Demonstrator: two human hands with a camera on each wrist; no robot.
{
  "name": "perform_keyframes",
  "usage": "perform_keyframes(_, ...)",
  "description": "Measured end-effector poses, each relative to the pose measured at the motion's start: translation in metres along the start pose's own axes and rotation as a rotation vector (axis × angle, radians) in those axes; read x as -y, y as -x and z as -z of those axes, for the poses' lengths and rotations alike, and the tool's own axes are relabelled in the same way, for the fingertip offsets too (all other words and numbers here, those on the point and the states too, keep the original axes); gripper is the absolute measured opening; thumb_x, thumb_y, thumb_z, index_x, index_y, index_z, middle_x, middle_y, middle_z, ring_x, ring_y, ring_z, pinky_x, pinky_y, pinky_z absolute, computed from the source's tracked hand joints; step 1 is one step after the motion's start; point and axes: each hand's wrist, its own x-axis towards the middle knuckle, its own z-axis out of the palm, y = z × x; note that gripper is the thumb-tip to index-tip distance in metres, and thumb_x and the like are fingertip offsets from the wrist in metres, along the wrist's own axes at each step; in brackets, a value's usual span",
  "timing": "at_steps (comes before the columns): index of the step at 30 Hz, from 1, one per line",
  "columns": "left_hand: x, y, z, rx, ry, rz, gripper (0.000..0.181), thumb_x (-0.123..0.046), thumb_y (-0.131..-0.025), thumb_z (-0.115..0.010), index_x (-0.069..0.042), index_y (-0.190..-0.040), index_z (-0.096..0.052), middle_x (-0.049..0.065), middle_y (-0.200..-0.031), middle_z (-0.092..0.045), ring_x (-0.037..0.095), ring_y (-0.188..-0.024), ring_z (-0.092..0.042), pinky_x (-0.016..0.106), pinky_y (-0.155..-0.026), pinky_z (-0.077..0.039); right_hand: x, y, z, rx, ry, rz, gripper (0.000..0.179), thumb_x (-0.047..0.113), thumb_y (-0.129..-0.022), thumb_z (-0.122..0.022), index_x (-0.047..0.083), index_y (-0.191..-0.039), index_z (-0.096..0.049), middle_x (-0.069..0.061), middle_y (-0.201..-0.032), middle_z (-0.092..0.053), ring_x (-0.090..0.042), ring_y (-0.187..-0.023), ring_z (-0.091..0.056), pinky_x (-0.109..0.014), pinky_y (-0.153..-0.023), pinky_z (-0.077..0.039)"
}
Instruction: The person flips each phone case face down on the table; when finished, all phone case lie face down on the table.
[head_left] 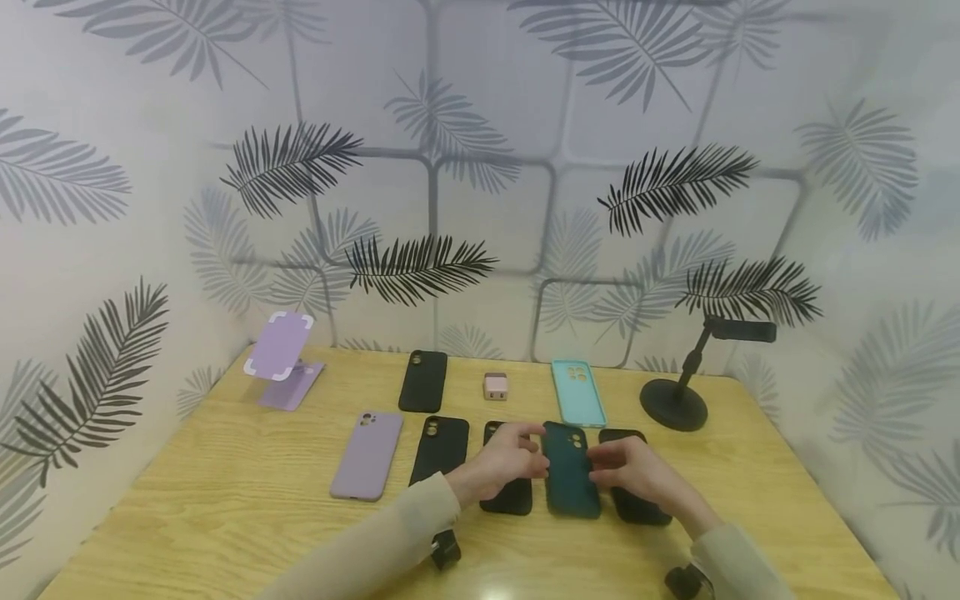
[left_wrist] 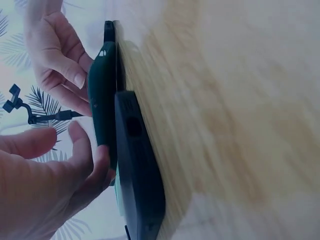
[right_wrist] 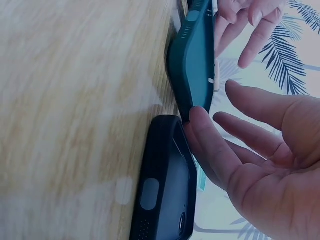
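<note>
A dark green phone case (head_left: 572,471) lies on the table between the two hands, in the front row of cases. My left hand (head_left: 510,457) is at its left edge, over a black phone case (head_left: 510,497), thumb apart from the fingers. On the opposite side my right hand (head_left: 633,471) reaches over another black phone case (head_left: 637,507). In the right wrist view, right fingertips (right_wrist: 200,117) meet the lower end of the green case (right_wrist: 195,75). In the left wrist view, left fingertips (left_wrist: 103,155) are right at its side. Neither hand curls round a case.
Further left lie a black phone case (head_left: 441,450) and a lilac case (head_left: 367,457). Behind are a black case (head_left: 423,382), a pink charger plug (head_left: 495,386) and a turquoise case (head_left: 579,393). A purple stand (head_left: 279,346) and a black stand (head_left: 674,404) flank them.
</note>
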Motion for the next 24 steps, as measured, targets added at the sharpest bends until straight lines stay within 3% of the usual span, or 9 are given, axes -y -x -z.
perform_keyframes(5,0.000,-0.003,-0.001,-0.028,0.063,0.010,0.055,0.007,-0.090,-0.059,0.004,-0.143,-0.043,0.032,-0.139,-0.046,0.036,-0.114,-0.062,0.038,-0.089,-0.058,0.001,0.000,-0.002,-0.003,-0.041,-0.024,0.048,0.017,-0.089,-0.073,-0.009,-0.127,-0.060,-0.026,-0.125,-0.064,-0.037,-0.115,-0.062,-0.045,-0.093,-0.056)
perform_keyframes(14,0.001,-0.006,0.000,-0.021,0.076,0.001,0.057,0.009,-0.089,-0.059,0.003,-0.143,-0.042,0.024,-0.140,-0.049,0.033,-0.114,-0.061,0.040,-0.087,-0.059,-0.001,-0.004,-0.010,0.066,-0.316,-0.014,0.060,0.019,-0.093,-0.068,-0.015,-0.136,-0.045,-0.034,-0.133,-0.054,-0.029,-0.109,-0.065,-0.041,-0.087,-0.059)
perform_keyframes(24,0.002,-0.010,-0.003,-0.017,0.057,-0.020,0.064,0.010,-0.087,-0.064,-0.003,-0.146,-0.041,0.020,-0.143,-0.047,0.023,-0.093,-0.070,0.043,-0.083,-0.060,0.006,-0.004,-0.019,0.081,-0.368,-0.053,0.067,0.030,-0.095,-0.066,-0.008,-0.144,-0.039,-0.031,-0.145,-0.042,-0.032,-0.123,-0.056,-0.042,-0.096,-0.055)
